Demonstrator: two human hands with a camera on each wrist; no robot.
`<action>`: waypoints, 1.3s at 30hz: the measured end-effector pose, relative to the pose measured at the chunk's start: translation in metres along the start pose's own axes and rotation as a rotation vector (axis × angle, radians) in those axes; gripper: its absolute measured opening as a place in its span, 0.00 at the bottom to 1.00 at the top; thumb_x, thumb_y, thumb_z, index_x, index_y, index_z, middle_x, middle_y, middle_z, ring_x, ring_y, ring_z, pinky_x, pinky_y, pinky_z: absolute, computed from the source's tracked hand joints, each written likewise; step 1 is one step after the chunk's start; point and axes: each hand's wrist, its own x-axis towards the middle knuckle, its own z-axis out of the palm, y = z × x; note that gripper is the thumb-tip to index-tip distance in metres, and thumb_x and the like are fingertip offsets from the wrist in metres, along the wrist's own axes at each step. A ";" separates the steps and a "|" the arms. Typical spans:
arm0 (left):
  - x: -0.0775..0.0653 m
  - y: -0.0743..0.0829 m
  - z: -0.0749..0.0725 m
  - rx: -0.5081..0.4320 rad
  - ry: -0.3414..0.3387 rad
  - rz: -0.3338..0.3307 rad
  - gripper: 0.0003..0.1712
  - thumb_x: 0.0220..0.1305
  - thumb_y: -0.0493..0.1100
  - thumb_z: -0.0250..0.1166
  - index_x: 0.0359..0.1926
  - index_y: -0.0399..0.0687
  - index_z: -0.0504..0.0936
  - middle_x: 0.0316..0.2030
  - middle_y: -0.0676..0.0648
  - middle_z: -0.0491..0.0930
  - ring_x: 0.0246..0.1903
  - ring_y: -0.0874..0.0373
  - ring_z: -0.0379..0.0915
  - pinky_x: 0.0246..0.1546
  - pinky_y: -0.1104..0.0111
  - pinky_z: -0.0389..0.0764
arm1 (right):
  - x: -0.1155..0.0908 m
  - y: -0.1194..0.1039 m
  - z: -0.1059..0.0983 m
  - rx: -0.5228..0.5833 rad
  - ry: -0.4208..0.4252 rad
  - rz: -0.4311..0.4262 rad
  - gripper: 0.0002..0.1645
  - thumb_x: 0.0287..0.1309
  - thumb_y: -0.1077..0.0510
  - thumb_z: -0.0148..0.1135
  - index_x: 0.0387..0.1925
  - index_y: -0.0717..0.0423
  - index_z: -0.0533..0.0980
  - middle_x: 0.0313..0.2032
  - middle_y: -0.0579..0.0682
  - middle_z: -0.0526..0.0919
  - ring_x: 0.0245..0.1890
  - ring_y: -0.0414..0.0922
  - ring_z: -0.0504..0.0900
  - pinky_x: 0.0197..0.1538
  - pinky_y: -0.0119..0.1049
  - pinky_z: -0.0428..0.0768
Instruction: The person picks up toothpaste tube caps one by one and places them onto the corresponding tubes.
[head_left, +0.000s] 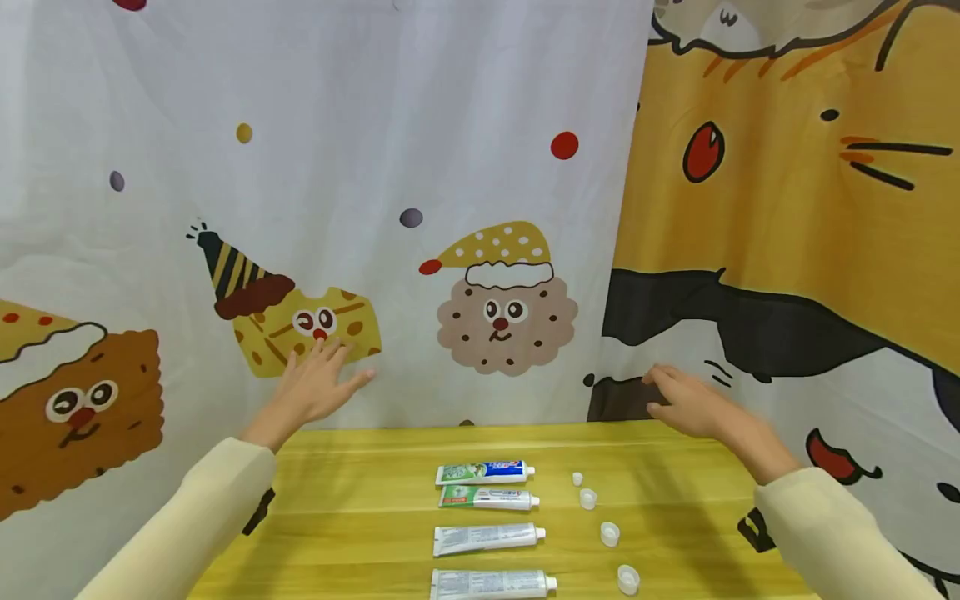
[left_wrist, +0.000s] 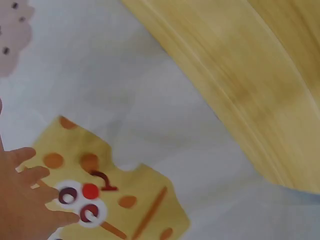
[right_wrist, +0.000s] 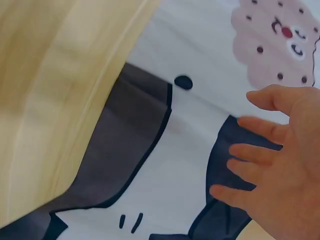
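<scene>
My left hand (head_left: 317, 385) is raised above the table's far left side, fingers spread and holding nothing. Across from it, my right hand (head_left: 688, 400) hovers over the far right side, its fingers loosely extended and nothing in them. Between and below them lie several toothpaste tubes in a column, necks pointing right: a green and blue tube (head_left: 482, 473), a green and white tube (head_left: 487, 498), a silvery-white tube (head_left: 487, 539) and another silvery-white tube (head_left: 491, 585) nearest me. White caps lie off to their right, from a small cap (head_left: 577, 479) to a larger cap (head_left: 628, 579).
The yellow wood-grain table (head_left: 360, 500) ends at a hanging curtain (head_left: 337, 125) printed with cartoon figures. Dark straps (head_left: 756, 530) show under the sleeves. Both wrist views catch the table's far edge and the curtain behind it.
</scene>
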 end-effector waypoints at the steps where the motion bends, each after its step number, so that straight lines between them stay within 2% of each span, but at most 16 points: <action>1: -0.002 0.003 0.000 -0.007 0.003 0.007 0.52 0.72 0.76 0.45 0.79 0.41 0.59 0.79 0.32 0.54 0.78 0.26 0.43 0.70 0.25 0.37 | -0.004 -0.002 0.004 -0.004 0.000 -0.006 0.25 0.70 0.54 0.61 0.61 0.64 0.73 0.64 0.69 0.74 0.62 0.68 0.75 0.58 0.62 0.77; 3: -0.006 0.011 0.001 -0.019 0.004 0.019 0.52 0.72 0.76 0.45 0.79 0.42 0.60 0.79 0.33 0.55 0.78 0.27 0.43 0.70 0.24 0.37 | -0.014 -0.007 0.011 0.001 0.003 -0.015 0.18 0.69 0.55 0.62 0.55 0.59 0.77 0.57 0.63 0.80 0.55 0.62 0.81 0.52 0.57 0.81; 5: -0.011 0.018 0.004 -0.018 0.018 0.036 0.51 0.72 0.76 0.45 0.78 0.43 0.62 0.78 0.33 0.59 0.77 0.28 0.48 0.69 0.24 0.41 | -0.023 -0.013 0.017 0.017 0.006 -0.025 0.12 0.67 0.55 0.64 0.50 0.54 0.80 0.50 0.55 0.83 0.49 0.55 0.84 0.47 0.50 0.83; 8: -0.022 0.026 0.010 -0.002 0.052 0.062 0.47 0.73 0.75 0.47 0.75 0.45 0.67 0.74 0.35 0.66 0.74 0.30 0.58 0.66 0.23 0.51 | -0.035 -0.022 0.025 0.059 -0.027 -0.054 0.07 0.67 0.52 0.65 0.43 0.49 0.81 0.40 0.45 0.84 0.39 0.42 0.83 0.39 0.40 0.82; 12: -0.040 0.039 0.024 -0.008 0.081 0.102 0.43 0.72 0.72 0.51 0.71 0.45 0.72 0.70 0.37 0.73 0.68 0.35 0.70 0.62 0.29 0.66 | -0.049 -0.030 0.036 0.133 -0.126 -0.114 0.08 0.65 0.48 0.67 0.39 0.46 0.81 0.32 0.37 0.83 0.30 0.32 0.78 0.33 0.33 0.77; 14: -0.048 0.048 0.032 -0.038 0.069 0.115 0.41 0.72 0.71 0.54 0.70 0.46 0.74 0.68 0.39 0.76 0.65 0.37 0.74 0.60 0.34 0.72 | -0.056 -0.032 0.044 0.167 -0.179 -0.122 0.08 0.64 0.48 0.68 0.39 0.46 0.81 0.29 0.36 0.83 0.28 0.30 0.76 0.31 0.31 0.76; 16: -0.055 0.059 0.040 -0.075 0.039 0.120 0.39 0.71 0.70 0.57 0.68 0.47 0.76 0.65 0.40 0.78 0.62 0.39 0.77 0.58 0.39 0.77 | -0.062 -0.035 0.051 0.184 -0.224 -0.128 0.09 0.63 0.48 0.69 0.40 0.46 0.81 0.29 0.36 0.83 0.27 0.30 0.76 0.31 0.32 0.76; 20: -0.067 0.078 0.057 -0.183 -0.049 0.130 0.30 0.69 0.65 0.63 0.59 0.50 0.82 0.56 0.44 0.85 0.52 0.45 0.83 0.50 0.48 0.83 | -0.069 -0.041 0.066 0.208 -0.322 -0.066 0.10 0.60 0.49 0.72 0.41 0.45 0.81 0.29 0.39 0.81 0.27 0.33 0.75 0.32 0.33 0.75; 23: -0.075 0.092 0.070 -0.271 -0.126 0.207 0.22 0.69 0.62 0.65 0.49 0.51 0.87 0.44 0.51 0.88 0.40 0.57 0.84 0.40 0.60 0.84 | -0.072 -0.045 0.075 0.253 -0.401 -0.023 0.11 0.56 0.52 0.75 0.38 0.46 0.82 0.28 0.41 0.80 0.26 0.36 0.74 0.32 0.34 0.74; 26: -0.083 0.109 0.080 -0.374 -0.229 0.309 0.18 0.70 0.60 0.65 0.41 0.53 0.89 0.34 0.58 0.87 0.30 0.69 0.78 0.32 0.70 0.79 | -0.075 -0.050 0.081 0.302 -0.457 0.019 0.12 0.51 0.55 0.78 0.36 0.46 0.82 0.27 0.44 0.79 0.26 0.39 0.74 0.31 0.34 0.73; 28: -0.088 0.122 0.086 -0.409 -0.274 0.376 0.14 0.70 0.57 0.66 0.36 0.56 0.89 0.31 0.62 0.86 0.27 0.74 0.75 0.30 0.75 0.77 | -0.075 -0.055 0.085 0.316 -0.487 0.067 0.13 0.49 0.58 0.79 0.35 0.46 0.83 0.29 0.45 0.80 0.27 0.41 0.75 0.33 0.36 0.74; 30: -0.092 0.135 0.092 -0.413 -0.307 0.427 0.12 0.69 0.56 0.67 0.35 0.57 0.90 0.30 0.64 0.86 0.26 0.77 0.74 0.30 0.77 0.76 | -0.075 -0.060 0.089 0.304 -0.513 0.124 0.15 0.46 0.59 0.80 0.35 0.44 0.82 0.32 0.46 0.81 0.30 0.43 0.76 0.36 0.38 0.76; 33: -0.099 0.153 0.099 -0.366 -0.330 0.491 0.12 0.67 0.57 0.69 0.38 0.58 0.90 0.31 0.66 0.86 0.29 0.79 0.75 0.32 0.79 0.77 | -0.076 -0.067 0.094 0.288 -0.535 0.182 0.16 0.45 0.61 0.81 0.33 0.43 0.81 0.34 0.47 0.80 0.32 0.45 0.75 0.38 0.39 0.75; 39: -0.108 0.173 0.110 -0.255 -0.383 0.542 0.18 0.60 0.61 0.73 0.43 0.56 0.90 0.32 0.65 0.85 0.30 0.77 0.73 0.35 0.79 0.76 | -0.077 -0.071 0.103 0.281 -0.529 0.176 0.15 0.46 0.61 0.81 0.30 0.44 0.81 0.30 0.47 0.78 0.29 0.44 0.73 0.34 0.35 0.71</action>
